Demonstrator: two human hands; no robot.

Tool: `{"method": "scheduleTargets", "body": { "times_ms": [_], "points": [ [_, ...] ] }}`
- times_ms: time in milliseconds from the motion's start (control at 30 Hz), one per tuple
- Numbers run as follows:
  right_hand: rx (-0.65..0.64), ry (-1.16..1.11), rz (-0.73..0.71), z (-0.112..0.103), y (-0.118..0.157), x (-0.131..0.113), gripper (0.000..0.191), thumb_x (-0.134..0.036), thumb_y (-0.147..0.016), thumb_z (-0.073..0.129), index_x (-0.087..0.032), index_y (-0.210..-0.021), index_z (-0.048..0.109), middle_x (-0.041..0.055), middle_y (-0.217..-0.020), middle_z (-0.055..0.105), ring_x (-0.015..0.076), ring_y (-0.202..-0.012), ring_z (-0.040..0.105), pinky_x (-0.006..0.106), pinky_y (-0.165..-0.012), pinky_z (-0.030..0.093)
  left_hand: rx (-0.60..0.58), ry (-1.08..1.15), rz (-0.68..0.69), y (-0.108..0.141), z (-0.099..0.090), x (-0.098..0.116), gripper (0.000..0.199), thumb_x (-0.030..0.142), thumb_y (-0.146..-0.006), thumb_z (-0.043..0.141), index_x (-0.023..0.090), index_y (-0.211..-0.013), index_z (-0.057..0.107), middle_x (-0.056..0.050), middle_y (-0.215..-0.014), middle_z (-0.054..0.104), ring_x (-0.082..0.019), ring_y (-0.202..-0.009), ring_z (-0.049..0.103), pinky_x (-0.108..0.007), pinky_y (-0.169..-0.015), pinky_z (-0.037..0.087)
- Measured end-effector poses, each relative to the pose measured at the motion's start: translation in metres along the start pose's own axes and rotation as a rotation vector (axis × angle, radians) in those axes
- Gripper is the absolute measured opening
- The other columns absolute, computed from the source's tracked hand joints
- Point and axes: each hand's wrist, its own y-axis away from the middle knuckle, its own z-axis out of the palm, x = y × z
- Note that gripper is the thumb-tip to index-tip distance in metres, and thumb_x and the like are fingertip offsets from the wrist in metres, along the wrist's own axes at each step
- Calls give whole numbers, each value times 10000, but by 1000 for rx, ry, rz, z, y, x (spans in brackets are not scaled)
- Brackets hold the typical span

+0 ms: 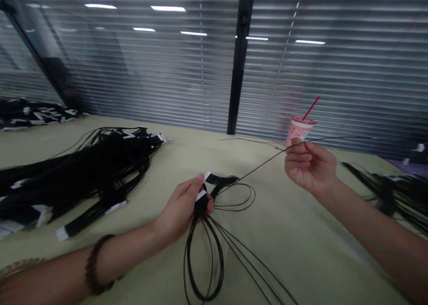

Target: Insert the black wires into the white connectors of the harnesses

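Note:
My left hand is closed around a looped bundle of thin black cables with white connectors at its ends. Loops of the bundle hang below the fingers, and several strands spread toward the bottom right. Off to the right, my right hand is raised and pinches a single thin black cable between thumb and fingers. That cable runs taut from the bundle up to the pinch, and its free end sticks out beyond the hand to the right.
A large pile of black cables with white connectors lies on the pale table at left. Another heap sits at the far left. More cables are at right. Behind my right hand stands a pink cup with a red straw.

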Motion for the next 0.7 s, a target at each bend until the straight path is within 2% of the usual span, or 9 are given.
{"method": "scheduleTargets", "body": {
  "times_ms": [133,233,300,367,433,467,533,600,700],
  "points": [
    [25,-22,-66,-1,-8,-6,35,-215,-745,561,-196,-717,572,-59,-592,476,-14,-437,397,78,-430,355,3,-15,-8,0,-1,-1,329,432,-828,376,167,-647,446,23,-441,503,-92,-367,403,-183,-346,288],
    [43,-15,-59,-7,-15,-7,80,-248,-711,633,-200,-755,586,-52,-694,538,-15,-492,437,79,-481,397,-18,4,-47,0,-2,-1,339,457,-822,376,169,-659,449,22,-459,507,-90,-368,402,-176,-335,276],
    [62,64,-46,-10,-17,-1,126,-231,-685,661,-192,-791,605,-60,-649,529,-21,-454,414,72,-457,384,-24,36,-80,-1,-3,-1,342,474,-810,392,170,-665,452,16,-482,521,-95,-392,433,-172,-344,289],
    [69,245,-47,-9,-16,12,176,-217,-676,666,-178,-841,618,-67,-572,508,-14,-410,393,89,-426,368,-16,58,-95,-1,-3,-1,341,478,-799,412,169,-660,452,14,-487,526,-97,-403,448,-171,-352,297],
    [50,528,-66,-2,-9,31,174,-232,-686,657,-164,-842,622,-48,-556,533,13,-415,426,127,-412,360,-14,57,-100,-1,-3,-2,344,480,-794,420,168,-656,459,16,-472,523,-93,-381,431,-171,-343,282],
    [34,675,-105,4,-4,43,130,-242,-683,657,-144,-758,615,-28,-564,555,28,-423,447,142,-405,354,-20,54,-98,-1,-3,-4,348,483,-794,419,167,-655,465,17,-460,520,-89,-365,414,-171,-334,267],
    [-40,916,-101,17,10,67,175,-276,-739,592,-127,-650,570,-11,-541,552,43,-408,444,164,-397,344,-56,56,-85,-1,-4,-7,367,496,-793,415,165,-647,478,15,-445,520,-89,-354,399,-173,-328,248],
    [-75,1008,-81,29,25,87,215,-278,-783,517,-138,-621,517,-28,-492,504,48,-390,408,165,-370,302,-106,47,-64,-1,-4,-10,415,512,-794,403,154,-601,487,7,-428,512,-93,-356,402,-178,-330,248],
    [-179,1151,-160,38,41,106,183,-169,-764,489,-143,-583,480,-45,-489,433,45,-435,365,165,-400,261,-141,-1,-61,1,-2,-12,475,525,-800,379,139,-551,500,0,-412,502,-93,-347,396,-183,-324,239]
  ]
}}
